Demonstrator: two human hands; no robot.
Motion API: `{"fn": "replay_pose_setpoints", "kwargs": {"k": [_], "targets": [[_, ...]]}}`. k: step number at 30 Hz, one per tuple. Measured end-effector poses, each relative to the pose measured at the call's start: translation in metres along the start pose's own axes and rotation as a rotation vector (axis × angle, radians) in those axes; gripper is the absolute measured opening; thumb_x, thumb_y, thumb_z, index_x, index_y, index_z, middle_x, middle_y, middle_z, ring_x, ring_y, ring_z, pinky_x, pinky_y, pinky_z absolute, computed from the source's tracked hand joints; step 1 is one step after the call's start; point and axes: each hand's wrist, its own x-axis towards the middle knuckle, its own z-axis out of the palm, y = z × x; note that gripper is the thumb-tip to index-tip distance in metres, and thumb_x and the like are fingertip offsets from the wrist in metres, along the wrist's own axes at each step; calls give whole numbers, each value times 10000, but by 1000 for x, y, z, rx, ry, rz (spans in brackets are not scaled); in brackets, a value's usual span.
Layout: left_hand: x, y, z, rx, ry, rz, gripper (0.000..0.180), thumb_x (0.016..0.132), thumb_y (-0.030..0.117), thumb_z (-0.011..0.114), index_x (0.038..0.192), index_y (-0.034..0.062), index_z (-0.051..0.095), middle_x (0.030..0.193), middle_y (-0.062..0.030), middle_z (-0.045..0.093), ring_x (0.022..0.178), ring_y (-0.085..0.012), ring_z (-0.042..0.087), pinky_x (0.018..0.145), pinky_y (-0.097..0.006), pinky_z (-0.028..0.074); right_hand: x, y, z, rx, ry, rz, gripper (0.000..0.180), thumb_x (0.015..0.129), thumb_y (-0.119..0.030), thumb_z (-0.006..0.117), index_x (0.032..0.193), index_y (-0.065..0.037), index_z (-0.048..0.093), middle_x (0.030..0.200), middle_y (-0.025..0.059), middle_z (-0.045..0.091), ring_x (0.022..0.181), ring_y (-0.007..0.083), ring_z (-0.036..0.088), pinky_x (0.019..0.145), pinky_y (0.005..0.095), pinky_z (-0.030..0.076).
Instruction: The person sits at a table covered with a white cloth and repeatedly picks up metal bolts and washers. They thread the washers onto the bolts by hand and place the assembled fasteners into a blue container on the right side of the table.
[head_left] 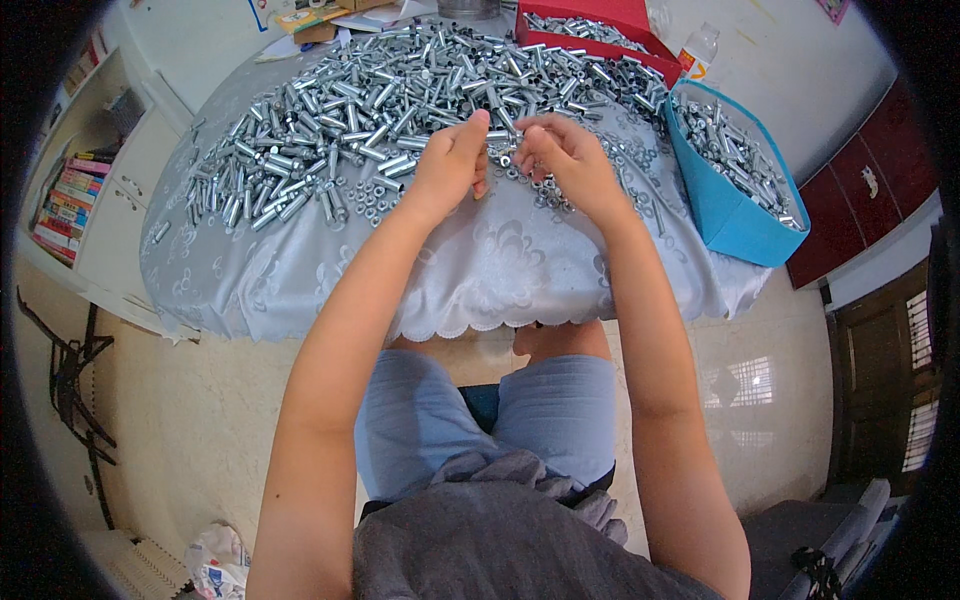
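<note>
My left hand [452,168] is closed above the near edge of a heap of shiny metal sleeve anchors [350,100]. A sleeve anchor [499,108] stands out at its thumb tip and appears pinched there, though the fingers hide the grip. Just to the right, my right hand [568,160] is curled with thumb and fingers drawn together; whatever it may hold is hidden. Below and between the hands lie loose hex nuts [372,200], with flat washers [640,155] scattered to the right of my right hand.
A silvery patterned tablecloth [500,265] covers the round table. At the right edge stands a blue fabric bin [735,215] full of metal anchors. Behind it are a red box [655,62] with more of them and a plastic bottle [698,50]. Papers and small boxes [315,22] lie at the back.
</note>
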Motion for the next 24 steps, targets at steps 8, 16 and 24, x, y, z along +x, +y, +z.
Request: {"fn": "replay_pose_setpoints", "kwargs": {"k": [8, 16, 24], "targets": [[0, 0, 2, 13, -57, -24, 429, 864, 428, 450, 587, 114, 359, 520, 28, 321, 435, -84, 331, 434, -263, 336, 1, 3, -9, -134, -105, 93, 259, 742, -133, 668, 928, 14, 564, 695, 29, 577, 624, 59, 503, 541, 184, 394], [1, -1, -2, -2, -87, -53, 424, 860, 430, 462, 593, 117, 357, 522, 33, 309, 432, -82, 325, 435, -260, 342, 1, 8, -7, -244, 2, -119, 179, 714, -153, 696, 810, -26, 613, 649, -16, 544, 597, 42, 460, 542, 192, 379], [2, -2, -5, 18, -90, -71, 422, 856, 436, 467, 601, 114, 374, 527, 33, 327, 432, -73, 329, 431, -254, 340, 2, 6, -12, -292, -21, -50, 213, 727, -163, 682, 850, -11, 596, 660, -29, 508, 577, 37, 430, 516, 197, 360]]}}
